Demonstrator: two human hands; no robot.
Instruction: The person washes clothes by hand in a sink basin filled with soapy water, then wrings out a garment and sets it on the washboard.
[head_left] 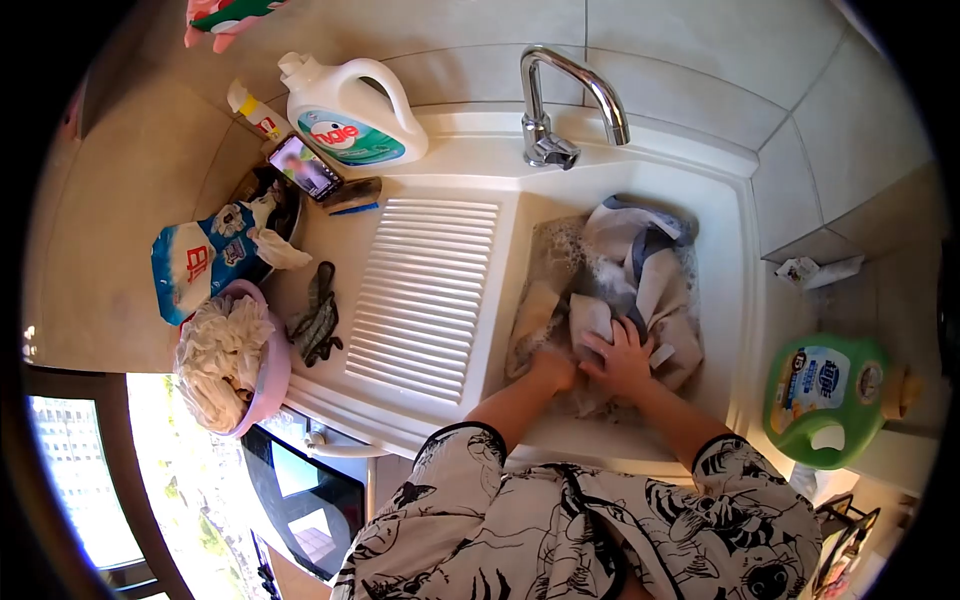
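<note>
A light garment with grey-blue trim (668, 285) lies bunched in soapy water inside the white sink basin (728, 300). My right hand (620, 357) rests on the cloth with its fingers spread, near a small white tag. Just to its left, my left hand (553, 370) is partly down in the suds against the wet cloth; its fingers are hidden. Beige fabric (540, 310) lies in the water on the basin's left side.
Behind the basin stands a chrome faucet (540, 130). Left are a ribbed washboard (425, 300), a white detergent jug (350, 120), a propped phone (305, 167), a dark cloth (318, 318) and a pink basin (270, 375) of laundry. A green bottle (825, 400) sits right.
</note>
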